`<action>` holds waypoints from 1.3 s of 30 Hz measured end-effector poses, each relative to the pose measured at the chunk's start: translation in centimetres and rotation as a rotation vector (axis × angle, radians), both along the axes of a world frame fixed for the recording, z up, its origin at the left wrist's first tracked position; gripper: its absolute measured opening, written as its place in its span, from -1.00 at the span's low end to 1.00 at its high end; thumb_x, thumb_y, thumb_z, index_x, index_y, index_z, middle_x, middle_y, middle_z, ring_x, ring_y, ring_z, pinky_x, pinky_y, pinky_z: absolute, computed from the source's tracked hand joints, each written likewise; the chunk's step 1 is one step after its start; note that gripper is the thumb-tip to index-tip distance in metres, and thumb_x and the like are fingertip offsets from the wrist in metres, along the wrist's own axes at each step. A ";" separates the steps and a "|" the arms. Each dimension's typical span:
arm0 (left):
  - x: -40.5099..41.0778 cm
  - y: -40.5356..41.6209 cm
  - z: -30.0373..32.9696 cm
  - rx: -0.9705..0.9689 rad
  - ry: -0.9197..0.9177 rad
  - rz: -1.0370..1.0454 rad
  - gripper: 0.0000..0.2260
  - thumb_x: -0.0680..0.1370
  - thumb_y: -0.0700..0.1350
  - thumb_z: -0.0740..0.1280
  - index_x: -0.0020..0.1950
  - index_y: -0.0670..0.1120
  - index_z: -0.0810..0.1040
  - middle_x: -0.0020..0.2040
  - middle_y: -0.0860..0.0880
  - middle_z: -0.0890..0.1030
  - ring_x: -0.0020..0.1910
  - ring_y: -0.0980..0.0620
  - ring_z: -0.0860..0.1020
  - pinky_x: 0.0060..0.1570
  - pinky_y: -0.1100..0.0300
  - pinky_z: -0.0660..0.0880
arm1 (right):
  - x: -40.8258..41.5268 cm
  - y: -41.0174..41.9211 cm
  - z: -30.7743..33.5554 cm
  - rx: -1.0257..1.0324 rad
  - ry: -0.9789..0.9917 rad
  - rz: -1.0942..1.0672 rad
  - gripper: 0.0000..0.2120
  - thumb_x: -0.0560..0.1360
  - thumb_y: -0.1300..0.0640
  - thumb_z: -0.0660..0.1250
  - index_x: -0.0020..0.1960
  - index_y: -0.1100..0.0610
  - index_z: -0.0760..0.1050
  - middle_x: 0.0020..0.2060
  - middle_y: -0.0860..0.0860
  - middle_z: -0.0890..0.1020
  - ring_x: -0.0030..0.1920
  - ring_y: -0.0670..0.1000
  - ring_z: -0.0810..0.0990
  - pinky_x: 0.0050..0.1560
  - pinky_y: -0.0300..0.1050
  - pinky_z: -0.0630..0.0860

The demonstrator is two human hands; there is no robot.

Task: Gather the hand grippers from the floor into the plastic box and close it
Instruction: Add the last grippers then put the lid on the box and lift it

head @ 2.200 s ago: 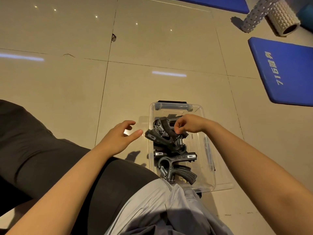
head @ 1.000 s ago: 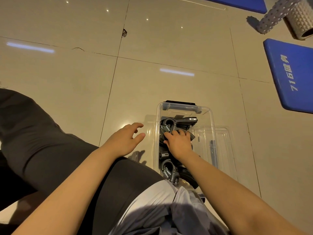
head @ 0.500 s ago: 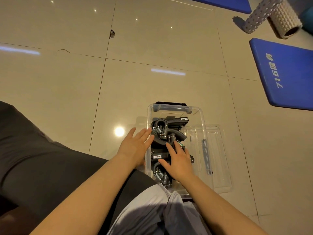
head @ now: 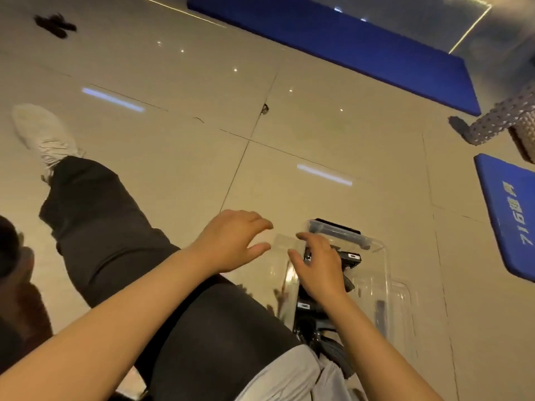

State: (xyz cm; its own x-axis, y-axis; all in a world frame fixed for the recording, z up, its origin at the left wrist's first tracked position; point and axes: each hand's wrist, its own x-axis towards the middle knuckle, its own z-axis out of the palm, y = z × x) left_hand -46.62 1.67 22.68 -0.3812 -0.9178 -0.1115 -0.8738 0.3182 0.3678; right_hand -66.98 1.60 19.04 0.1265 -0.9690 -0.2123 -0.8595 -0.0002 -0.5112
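Observation:
A clear plastic box (head: 376, 250) with a black latch at its far end stands on the tiled floor beside my leg. Several black hand grippers (head: 351, 258) with metal springs lie piled inside it. My right hand (head: 320, 269) rests palm down over the pile near the box's left wall, fingers apart, gripping nothing that I can see. Left of the box's far corner hovers my left hand (head: 231, 241), fingers spread and empty. The clear lid (head: 404, 305) lies flat on the floor against the box's right side.
My leg in black trousers (head: 101, 227) stretches to the left, ending in a white shoe (head: 43, 134). Blue mats (head: 362, 50) (head: 509, 215) and a studded foam roller (head: 498, 123) lie behind and to the right. A dark blurred object (head: 55, 21) sits far left.
The view has tilted up. My left hand has come off the box's left wall and lifted. My right hand has slid toward the far left part of the box.

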 end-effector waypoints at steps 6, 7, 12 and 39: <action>21.1 1.6 5.1 -0.178 0.040 0.586 -0.68 0.55 0.09 0.26 0.26 0.01 0.51 0.17 0.05 0.57 0.07 0.02 0.55 0.03 0.10 0.44 | 20.2 -7.0 7.2 -0.155 -0.035 0.440 -0.73 0.54 -0.02 0.26 0.20 -0.01 0.50 0.20 -0.05 0.53 0.21 -0.03 0.47 0.29 0.07 0.35; 23.3 1.8 5.8 -0.197 0.044 0.659 -0.68 0.54 0.09 0.26 0.24 0.03 0.52 0.15 0.06 0.58 0.05 0.02 0.56 0.02 0.09 0.45 | 23.0 -7.5 8.2 -0.174 -0.050 0.486 -0.73 0.53 -0.02 0.26 0.21 -0.01 0.49 0.20 -0.05 0.52 0.20 -0.03 0.48 0.28 0.07 0.36; 34.8 3.3 8.3 -0.233 0.063 0.902 -0.67 0.52 0.15 0.27 0.24 0.07 0.49 0.08 0.07 0.58 0.06 0.05 0.53 0.03 0.03 0.50 | 39.5 -8.3 11.8 -0.384 -0.056 0.690 -0.62 0.50 -0.04 0.30 0.31 -0.08 0.39 0.36 -0.05 0.34 0.33 0.01 0.36 0.38 0.08 0.22; 62.7 -16.3 14.9 -0.261 0.173 0.940 -0.79 0.52 0.07 0.31 0.13 0.07 0.54 0.03 0.12 0.56 0.05 0.15 0.50 0.05 0.11 0.49 | 69.2 -28.6 16.9 -0.422 0.157 0.829 -0.59 0.55 -0.11 0.22 0.36 -0.05 0.32 0.28 -0.03 0.44 0.25 0.03 0.42 0.27 0.02 0.25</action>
State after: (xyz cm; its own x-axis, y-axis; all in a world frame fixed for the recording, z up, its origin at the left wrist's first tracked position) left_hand 16.04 -14.65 37.61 0.5227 -0.8431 0.1263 -0.7536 -0.3877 0.5308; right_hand 2.24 -27.01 35.89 0.8095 -0.5838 0.0621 -0.5617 -0.8009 -0.2077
